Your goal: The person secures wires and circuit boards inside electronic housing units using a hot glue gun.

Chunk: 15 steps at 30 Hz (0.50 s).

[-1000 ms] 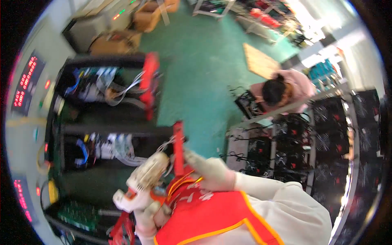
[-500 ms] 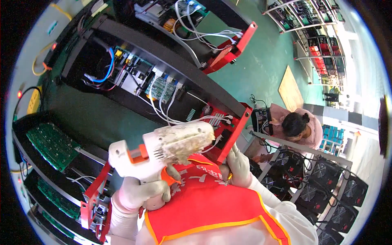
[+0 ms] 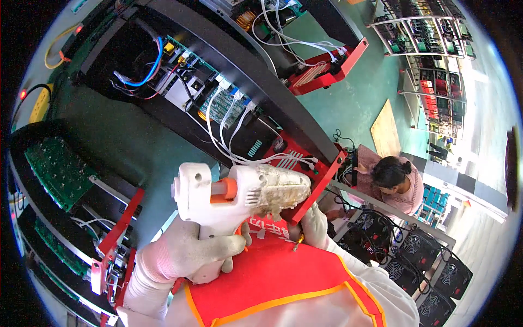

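Note:
My left hand [image 3: 204, 250], in a pale glove, is closed around the handle of a white glue gun [image 3: 195, 193] with an orange trigger. Crusted old glue coats its front end, which points right over the red end panel [image 3: 321, 188] of an open black casing [image 3: 245, 82]. White cables [image 3: 215, 131] run from circuit boards to that panel. My right hand [image 3: 316, 226], gloved too, is against the panel's outer side, its fingers partly hidden by the panel and the gun. A small brass-coloured pointed piece [image 3: 299, 240] shows beside it; whether the hand holds it is unclear.
Another open casing with a red end [image 3: 327, 71] lies beyond, and several more with green boards [image 3: 60, 171] stand at left. A person in pink [image 3: 411, 188] works at right, near black fan units [image 3: 417, 245]. Shelving [image 3: 419, 35] stands at the far right.
My left hand has turned the glue gun, and its rear has moved right. The view has shifted, so the casings sit farther right. My right hand is now more hidden behind the panel.

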### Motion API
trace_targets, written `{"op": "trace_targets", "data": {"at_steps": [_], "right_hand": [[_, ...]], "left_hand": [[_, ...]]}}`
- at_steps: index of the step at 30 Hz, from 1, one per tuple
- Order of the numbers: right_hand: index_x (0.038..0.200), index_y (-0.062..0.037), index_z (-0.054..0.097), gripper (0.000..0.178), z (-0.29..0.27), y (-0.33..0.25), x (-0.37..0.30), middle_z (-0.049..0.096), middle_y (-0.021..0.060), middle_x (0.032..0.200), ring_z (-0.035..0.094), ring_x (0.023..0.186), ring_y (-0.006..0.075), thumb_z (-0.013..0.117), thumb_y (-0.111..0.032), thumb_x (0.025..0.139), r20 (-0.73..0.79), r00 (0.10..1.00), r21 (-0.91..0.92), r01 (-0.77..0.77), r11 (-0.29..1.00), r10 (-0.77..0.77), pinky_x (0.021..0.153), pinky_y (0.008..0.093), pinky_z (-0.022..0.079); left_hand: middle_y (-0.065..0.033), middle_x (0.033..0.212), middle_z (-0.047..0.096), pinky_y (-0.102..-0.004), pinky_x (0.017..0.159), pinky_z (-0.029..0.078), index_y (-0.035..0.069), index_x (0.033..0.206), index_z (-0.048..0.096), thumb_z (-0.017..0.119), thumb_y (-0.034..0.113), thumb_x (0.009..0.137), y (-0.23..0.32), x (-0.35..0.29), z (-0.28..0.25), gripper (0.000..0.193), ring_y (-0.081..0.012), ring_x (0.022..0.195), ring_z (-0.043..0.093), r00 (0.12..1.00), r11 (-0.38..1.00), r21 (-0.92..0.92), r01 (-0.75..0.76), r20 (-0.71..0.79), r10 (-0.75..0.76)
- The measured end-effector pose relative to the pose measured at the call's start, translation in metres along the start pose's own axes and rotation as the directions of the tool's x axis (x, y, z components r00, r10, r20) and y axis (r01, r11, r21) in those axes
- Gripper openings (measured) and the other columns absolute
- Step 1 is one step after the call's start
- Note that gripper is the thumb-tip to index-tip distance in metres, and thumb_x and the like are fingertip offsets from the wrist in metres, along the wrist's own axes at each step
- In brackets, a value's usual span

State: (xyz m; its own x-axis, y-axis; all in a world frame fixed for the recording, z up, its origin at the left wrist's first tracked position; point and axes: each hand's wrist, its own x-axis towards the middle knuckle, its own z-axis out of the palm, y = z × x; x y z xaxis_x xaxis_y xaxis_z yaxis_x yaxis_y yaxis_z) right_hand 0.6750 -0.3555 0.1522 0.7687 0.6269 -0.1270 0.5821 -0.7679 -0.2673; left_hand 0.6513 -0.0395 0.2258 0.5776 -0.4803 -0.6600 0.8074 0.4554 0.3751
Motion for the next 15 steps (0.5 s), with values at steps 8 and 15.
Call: {"op": "trace_targets", "data": {"at_steps": [8, 15], "right_hand": [[0.135, -0.0058, 0.042, 0.079, 0.009, 0.000, -0.001, 0.036, 0.0296, 0.141, 0.066, 0.063, 0.0253, 0.073, -0.033, 0.067, -0.050, 0.998, 0.005, 0.028, 1.000, -0.028, 0.050, 0.0313, 0.053], [0.139, -0.0026, 0.035, 0.090, 0.003, -0.009, 0.003, 0.033, 0.0311, 0.142, 0.066, 0.064, 0.0270, 0.075, -0.034, 0.065, 0.105, 0.984, 0.052, -0.150, 0.987, 0.144, 0.053, 0.0326, 0.053]], "left_hand": [[-0.0069, 0.080, 0.061, -0.0271, 0.056, 0.050, -0.002, 0.117, 0.052, 0.069, 0.013, 0.082, 0.006, -0.017, 0.009, 0.042, -0.0129, 0.063, 0.060, 0.995, 0.995, 0.072, 0.067, -0.079, -0.061], [-0.0121, 0.089, 0.064, -0.0289, 0.061, 0.052, -0.004, 0.115, 0.054, 0.072, 0.017, 0.080, -0.014, -0.031, 0.002, 0.044, -0.0167, 0.070, 0.062, 0.991, 0.999, 0.043, 0.017, -0.133, -0.011]]}}
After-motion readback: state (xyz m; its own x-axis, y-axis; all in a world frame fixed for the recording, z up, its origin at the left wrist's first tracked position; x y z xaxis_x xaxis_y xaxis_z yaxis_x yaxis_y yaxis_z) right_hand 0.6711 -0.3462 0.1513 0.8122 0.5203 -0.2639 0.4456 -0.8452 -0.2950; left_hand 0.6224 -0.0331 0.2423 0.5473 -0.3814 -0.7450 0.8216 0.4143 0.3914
